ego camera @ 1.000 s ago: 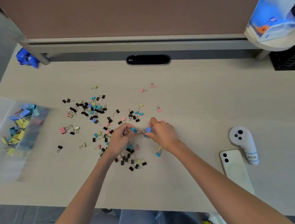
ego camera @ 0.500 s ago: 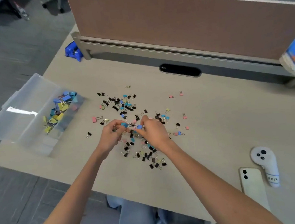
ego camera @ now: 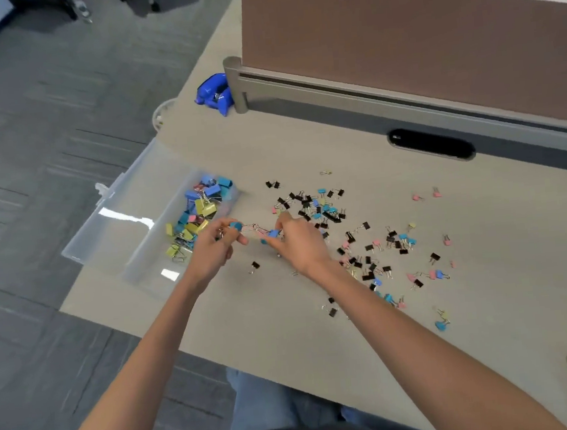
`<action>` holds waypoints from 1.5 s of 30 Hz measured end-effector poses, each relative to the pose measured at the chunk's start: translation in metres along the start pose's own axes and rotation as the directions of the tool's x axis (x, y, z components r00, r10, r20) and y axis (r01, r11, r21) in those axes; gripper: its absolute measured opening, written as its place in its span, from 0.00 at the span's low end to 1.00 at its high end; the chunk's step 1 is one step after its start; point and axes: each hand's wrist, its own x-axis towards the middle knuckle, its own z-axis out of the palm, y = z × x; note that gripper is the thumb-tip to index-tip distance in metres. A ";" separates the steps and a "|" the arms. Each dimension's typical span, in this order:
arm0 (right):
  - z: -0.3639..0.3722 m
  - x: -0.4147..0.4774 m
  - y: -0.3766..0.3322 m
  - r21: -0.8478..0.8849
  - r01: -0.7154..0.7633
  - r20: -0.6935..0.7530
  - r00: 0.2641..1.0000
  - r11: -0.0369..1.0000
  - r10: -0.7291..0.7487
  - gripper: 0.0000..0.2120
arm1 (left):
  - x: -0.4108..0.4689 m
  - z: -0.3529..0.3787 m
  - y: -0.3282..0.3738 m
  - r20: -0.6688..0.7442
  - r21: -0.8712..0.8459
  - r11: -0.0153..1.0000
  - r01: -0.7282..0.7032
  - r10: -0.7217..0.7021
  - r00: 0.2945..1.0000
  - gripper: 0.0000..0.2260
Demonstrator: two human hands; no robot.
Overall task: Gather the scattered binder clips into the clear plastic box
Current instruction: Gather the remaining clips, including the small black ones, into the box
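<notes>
Your left hand [ego camera: 215, 251] and right hand [ego camera: 300, 244] each pinch linked clips [ego camera: 235, 226]. They're likely light, stiff and springy, so grip the bodies, not the wires.

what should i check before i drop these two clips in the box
1. Left hand pinches left blue clip: ok.
2. Right hand pinches right blue clip: ok.
3. Those two free of each other: cannot tell; wire handles meet between the hands.
4. Clear plastic box open: ok, lid folded out to its left.
5. Room in box: ok, stored clips fill only part of it.
6. Desk cleared: not ok, many scattered clips lie on it.
</notes>
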 end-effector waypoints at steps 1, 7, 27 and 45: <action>0.006 0.008 -0.013 0.008 -0.014 -0.001 1.000 1.000 0.014 0.20 | 0.008 -0.015 0.000 0.015 0.012 1.000 -0.022 0.022 1.000 0.04; 0.044 0.046 -0.079 0.001 -0.089 0.002 0.996 0.996 0.089 0.18 | 0.047 -0.106 -0.016 0.101 0.076 0.993 -0.088 0.080 0.992 0.05; 0.092 0.056 -0.151 -0.126 -0.101 0.146 0.982 0.987 0.119 0.16 | 0.074 -0.187 -0.056 0.439 0.559 0.773 -0.300 0.032 0.898 0.06; 0.116 0.047 -0.154 0.370 -0.235 -0.031 0.964 0.899 0.265 0.09 | 0.065 -0.186 -0.046 0.299 0.285 0.957 -0.054 -0.035 0.954 0.08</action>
